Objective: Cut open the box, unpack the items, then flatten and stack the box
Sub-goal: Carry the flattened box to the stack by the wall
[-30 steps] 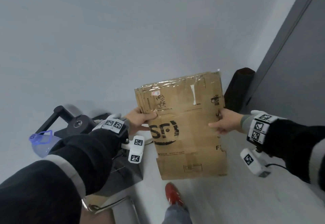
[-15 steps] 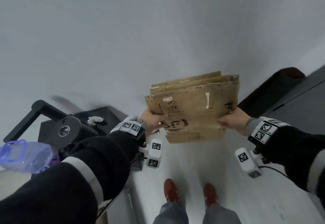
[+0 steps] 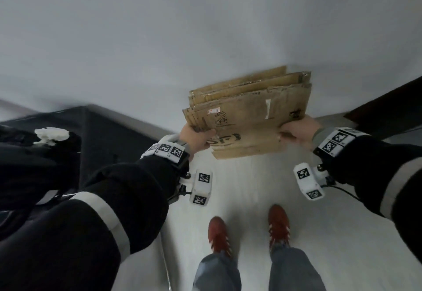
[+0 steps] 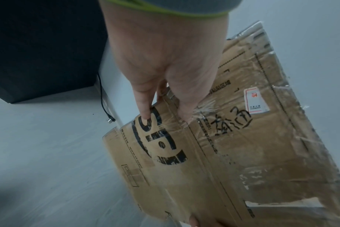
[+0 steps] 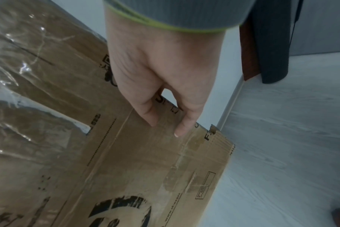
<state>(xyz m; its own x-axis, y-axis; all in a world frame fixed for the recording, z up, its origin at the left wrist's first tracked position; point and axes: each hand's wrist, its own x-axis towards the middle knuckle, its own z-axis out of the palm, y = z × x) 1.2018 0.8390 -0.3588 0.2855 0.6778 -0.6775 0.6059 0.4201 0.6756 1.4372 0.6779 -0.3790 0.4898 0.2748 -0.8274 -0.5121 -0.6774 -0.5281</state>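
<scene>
Flattened box (image 3: 249, 117) now tipped nearly level, both hands (image 3: 198, 137) (image 3: 296, 132) gripping its edges.

The flattened box (image 3: 249, 117) is matt brown corrugated cardboard with creased, scuffed faces, partly covered in glossy, wrinkled clear tape (image 4: 293, 98), above a smooth pale floor (image 3: 251, 188) with a faint wood-grain finish.

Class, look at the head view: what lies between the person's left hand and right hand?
The flattened brown cardboard box spans the whole gap: the left hand grips one side edge and the right hand the other. Below it lies bare pale floor.
</scene>
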